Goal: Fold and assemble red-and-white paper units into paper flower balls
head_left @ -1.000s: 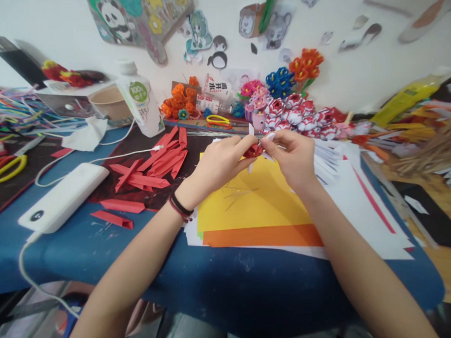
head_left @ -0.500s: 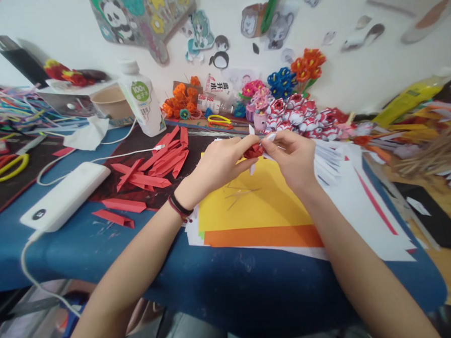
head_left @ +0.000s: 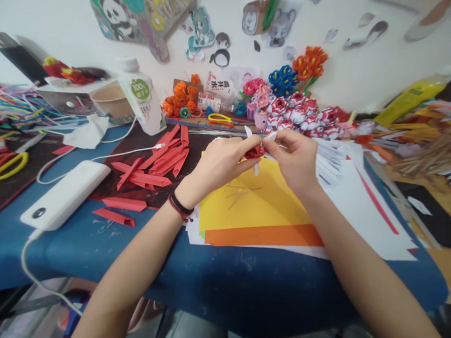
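Note:
My left hand [head_left: 223, 161] pinches a small red folded paper piece [head_left: 254, 152] with white strips sticking out above and below it. Close against its right side, my right hand [head_left: 296, 157] has thumb and fingers pressed together on a white paper strip [head_left: 271, 137]. Both hands are above a yellow sheet [head_left: 250, 203], which lies on an orange sheet [head_left: 263, 236] and white paper. A few thin wires [head_left: 244, 191] rest on the yellow sheet. Folded red paper strips [head_left: 168, 157] are piled to the left.
A white power bank [head_left: 66, 196] with a cable, a white bottle [head_left: 142, 100] and scissors [head_left: 8, 166] are at the left. Behind my hands stand red-and-white paper flowers [head_left: 296, 115] and yellow-handled scissors [head_left: 220, 120]. A black phone-like slab [head_left: 436, 218] lies at the right.
The white strips at the red piece have tilted and shifted slightly right. My right hand has moved a little to the right; both hands keep their pinch.

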Motion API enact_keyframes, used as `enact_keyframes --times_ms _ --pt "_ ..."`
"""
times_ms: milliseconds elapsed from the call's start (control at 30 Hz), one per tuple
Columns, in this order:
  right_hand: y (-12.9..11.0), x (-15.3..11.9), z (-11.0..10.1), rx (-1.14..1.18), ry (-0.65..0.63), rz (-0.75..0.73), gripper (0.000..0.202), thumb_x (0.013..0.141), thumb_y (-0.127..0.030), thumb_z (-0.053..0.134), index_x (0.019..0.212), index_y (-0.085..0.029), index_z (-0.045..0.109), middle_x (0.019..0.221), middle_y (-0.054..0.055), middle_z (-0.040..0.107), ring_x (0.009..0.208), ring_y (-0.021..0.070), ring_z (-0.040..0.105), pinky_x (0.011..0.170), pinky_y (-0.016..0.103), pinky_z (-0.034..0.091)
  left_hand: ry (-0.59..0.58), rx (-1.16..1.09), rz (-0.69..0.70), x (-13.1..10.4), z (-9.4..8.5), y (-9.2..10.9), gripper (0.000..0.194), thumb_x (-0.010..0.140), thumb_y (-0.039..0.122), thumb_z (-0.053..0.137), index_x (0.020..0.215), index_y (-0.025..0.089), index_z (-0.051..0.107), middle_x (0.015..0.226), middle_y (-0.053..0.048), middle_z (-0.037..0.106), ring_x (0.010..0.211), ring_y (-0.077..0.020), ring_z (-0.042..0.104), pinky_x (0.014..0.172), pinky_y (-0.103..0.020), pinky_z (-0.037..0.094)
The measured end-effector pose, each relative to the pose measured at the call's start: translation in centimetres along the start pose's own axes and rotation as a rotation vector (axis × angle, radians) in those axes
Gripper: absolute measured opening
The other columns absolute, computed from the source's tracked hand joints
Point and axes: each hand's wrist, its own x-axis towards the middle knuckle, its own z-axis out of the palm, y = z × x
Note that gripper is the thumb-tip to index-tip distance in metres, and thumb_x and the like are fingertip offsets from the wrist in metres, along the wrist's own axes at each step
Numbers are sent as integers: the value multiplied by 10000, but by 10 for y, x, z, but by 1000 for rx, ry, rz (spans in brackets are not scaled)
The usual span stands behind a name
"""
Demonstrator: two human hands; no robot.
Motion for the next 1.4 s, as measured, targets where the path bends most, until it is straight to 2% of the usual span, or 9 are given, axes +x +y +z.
enact_keyframes --times_ms 267,333,500,700,833,1067,1167,1300,1400 --pt "3 2 1 40 6 42 384 784 -611 800 841 -236 737 881 48 735 873 229 697 856 380 569 0 12 -17 0 -1 2 170 1004 325 575 1059 198 673 852 -21 715 755 -139 659 663 -230 432" --pt "4 4 1 79 -17 68 401 764 -624 809 844 -240 725 904 48 736 895 230 702 878 380 571 13 -28 -31 -1 1 0 203 1003 321 584 1146 196 656 889 -23 732 781 -142 675 692 -230 453" --pt "8 7 -2 197 -57 155 353 754 -566 828 867 -253 708 962 42 735 938 221 710 912 380 574 122 -160 -134 -2 12 -7 490 965 284 652 1418 185 493 1144 -64 738 942 -156 706 806 -240 505" --pt "11 6 -2 305 -132 251 245 759 -407 824 907 -237 728 948 22 745 878 179 715 900 368 588 175 -84 -150 -3 14 -13 339 980 270 625 1308 196 584 1214 -86 702 1045 -188 670 900 -294 522" --pt "13 6 1 287 -129 276 294 723 -427 842 894 -227 711 953 22 750 880 182 725 917 385 606 164 36 -128 -4 10 -8 327 1000 272 600 1325 240 618 1146 -62 693 1061 -198 652 880 -291 510" --pt "20 7 4 303 -92 265 283 688 -410 886 817 -212 730 818 1 740 753 154 714 800 324 605 145 101 -78 -3 11 -6 280 1035 278 544 1284 268 670 1059 -49 664 991 -176 625 791 -261 482" --pt "23 6 3 317 -95 242 309 681 -443 913 834 -219 763 855 10 766 795 169 725 852 342 604 173 90 -42 -2 13 -9 299 1036 257 543 1304 276 676 1042 -46 649 963 -171 613 785 -263 479" --pt "27 6 -1 386 -150 303 396 676 -527 918 905 -230 790 950 31 797 888 195 743 956 380 585 187 74 -24 -2 14 -12 316 1038 241 536 1317 280 680 1036 -47 633 949 -169 604 785 -265 481" --pt "31 6 -3 422 -199 332 413 667 -533 926 913 -239 772 950 24 794 886 187 745 946 362 580 165 35 -34 -1 13 -12 323 1025 220 551 1317 270 682 1039 -49 631 971 -175 607 799 -270 490"
